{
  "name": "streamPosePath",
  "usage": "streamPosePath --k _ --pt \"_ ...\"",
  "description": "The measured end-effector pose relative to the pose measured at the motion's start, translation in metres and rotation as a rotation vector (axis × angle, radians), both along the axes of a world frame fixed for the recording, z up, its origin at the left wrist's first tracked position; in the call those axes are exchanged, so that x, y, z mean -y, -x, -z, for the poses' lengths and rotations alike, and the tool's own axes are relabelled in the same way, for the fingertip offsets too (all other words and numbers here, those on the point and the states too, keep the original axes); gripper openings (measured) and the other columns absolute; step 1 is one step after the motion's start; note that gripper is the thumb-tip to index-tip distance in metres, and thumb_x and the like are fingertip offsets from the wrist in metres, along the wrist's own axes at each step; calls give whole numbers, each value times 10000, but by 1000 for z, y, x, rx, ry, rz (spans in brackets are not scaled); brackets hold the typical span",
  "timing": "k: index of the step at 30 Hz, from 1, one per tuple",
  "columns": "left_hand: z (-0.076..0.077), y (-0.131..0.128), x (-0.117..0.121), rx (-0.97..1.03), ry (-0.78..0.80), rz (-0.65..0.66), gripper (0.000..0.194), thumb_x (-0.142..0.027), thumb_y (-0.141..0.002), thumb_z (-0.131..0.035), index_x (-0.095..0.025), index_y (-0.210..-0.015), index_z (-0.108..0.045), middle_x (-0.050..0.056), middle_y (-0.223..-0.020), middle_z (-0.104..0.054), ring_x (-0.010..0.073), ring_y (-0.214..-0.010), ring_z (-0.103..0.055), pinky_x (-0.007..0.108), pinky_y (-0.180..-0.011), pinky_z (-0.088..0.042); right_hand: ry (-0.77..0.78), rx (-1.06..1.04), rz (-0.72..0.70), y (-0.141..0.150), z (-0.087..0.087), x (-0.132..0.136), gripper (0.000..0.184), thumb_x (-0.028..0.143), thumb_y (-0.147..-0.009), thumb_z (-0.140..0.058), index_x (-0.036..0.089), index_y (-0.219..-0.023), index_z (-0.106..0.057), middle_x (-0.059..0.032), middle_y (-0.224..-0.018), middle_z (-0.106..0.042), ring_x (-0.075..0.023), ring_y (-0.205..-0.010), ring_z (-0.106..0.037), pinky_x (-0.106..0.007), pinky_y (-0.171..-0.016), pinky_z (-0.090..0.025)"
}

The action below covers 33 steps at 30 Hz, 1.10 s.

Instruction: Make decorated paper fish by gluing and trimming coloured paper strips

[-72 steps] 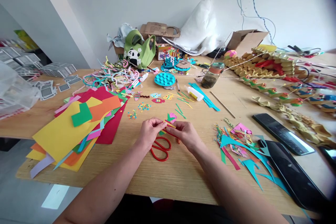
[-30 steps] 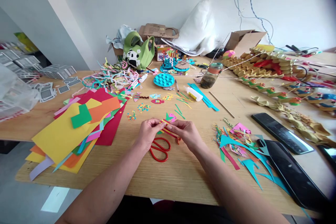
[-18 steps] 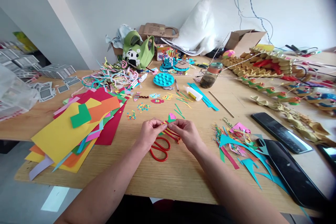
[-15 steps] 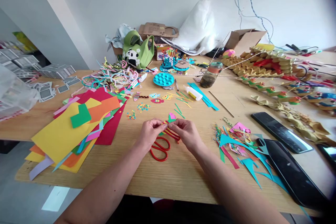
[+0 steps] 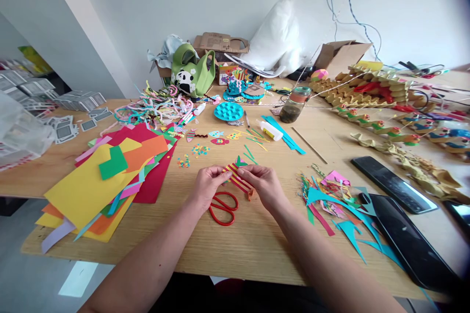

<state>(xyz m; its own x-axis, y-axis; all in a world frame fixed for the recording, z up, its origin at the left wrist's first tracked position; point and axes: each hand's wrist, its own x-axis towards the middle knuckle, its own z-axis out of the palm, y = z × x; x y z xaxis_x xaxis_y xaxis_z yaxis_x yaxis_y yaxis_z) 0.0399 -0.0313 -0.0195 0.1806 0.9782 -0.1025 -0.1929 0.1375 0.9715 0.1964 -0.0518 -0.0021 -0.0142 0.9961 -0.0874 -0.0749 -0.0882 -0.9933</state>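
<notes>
Red-and-yellow striped paper (image 5: pixel 240 182) spans between 2 thumbs: left hand (image 5: pixel 210 187) pinching its left end, right hand (image 5: pixel 265 185) pinching its upper right edge, lower end sticking out below right thumb. Red scissor handles (image 5: pixel 226 210) just nearer, on wooden table (image 5: pixel 205 249).

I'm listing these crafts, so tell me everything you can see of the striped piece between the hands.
The striped piece looks like thin paper, with red and yellow stripes running from upper left to lower right. Partly covered, it is held over the table, pinched by the left hand at its left and the right hand at its upper right. An orange curl shows by its lower right end; whether attached is unclear.
</notes>
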Motion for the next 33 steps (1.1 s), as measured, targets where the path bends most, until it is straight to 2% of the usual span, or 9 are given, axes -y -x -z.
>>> streamPosePath --k 6,9,14,18,22,27,33 --pt "-3 0 0 -2 -45 -16 181 -332 -610 -776 -166 -666 -731 29 -701 -659 128 -651 -533 227 -608 -405 3 -5 -79 -2 0 0 444 572 -724 -651 142 -821 -713 -33 -685 -663 -124 -597 -539 -242 -546 -404" --pt "-4 0 1 -10 -65 -22 176 -332 -611 -774 -169 -663 -735 38 -740 -672 143 -695 -553 236 -641 -418 8 34 -101 -1 0 0 430 568 -669 -698 149 -764 -691 -14 -651 -623 -106 -554 -502 -225 -489 -388" --pt "-5 0 2 -23 -78 -19 177 -342 -598 -781 -176 -644 -736 34 -735 -666 146 -703 -554 236 -645 -419 46 77 -112 2 4 0 442 581 -611 -729 163 -632 -586 54 -507 -444 -57 -405 -346 -202 -350 -299" --pt "-3 0 1 -19 -42 -3 175 -341 -607 -772 -171 -627 -735 50 -763 -687 156 -726 -577 248 -659 -427 40 77 -120 2 7 0 426 570 -635 -716 168 -637 -576 58 -510 -431 -52 -387 -341 -200 -337 -313" --pt "0 1 -1 27 26 29 191 -336 -627 -764 -168 -717 -753 67 -814 -708 171 -765 -609 262 -680 -446 29 79 -136 2 7 -1 416 562 -649 -706 169 -623 -573 56 -508 -431 -50 -387 -342 -198 -341 -317" --pt "0 2 -2 61 -40 -21 126 -291 -629 -767 -175 -676 -748 55 -804 -699 169 -802 -617 276 -771 -457 36 94 -157 2 5 0 419 566 -656 -701 162 -640 -590 51 -508 -442 -54 -399 -345 -196 -348 -295" --pt "1 1 -3 92 -47 -77 107 -273 -593 -788 -187 -634 -741 37 -770 -678 155 -770 -607 268 -763 -456 52 109 -188 1 0 3 453 596 -697 -655 143 -706 -648 47 -522 -417 -60 -438 -339 -197 -370 -280"
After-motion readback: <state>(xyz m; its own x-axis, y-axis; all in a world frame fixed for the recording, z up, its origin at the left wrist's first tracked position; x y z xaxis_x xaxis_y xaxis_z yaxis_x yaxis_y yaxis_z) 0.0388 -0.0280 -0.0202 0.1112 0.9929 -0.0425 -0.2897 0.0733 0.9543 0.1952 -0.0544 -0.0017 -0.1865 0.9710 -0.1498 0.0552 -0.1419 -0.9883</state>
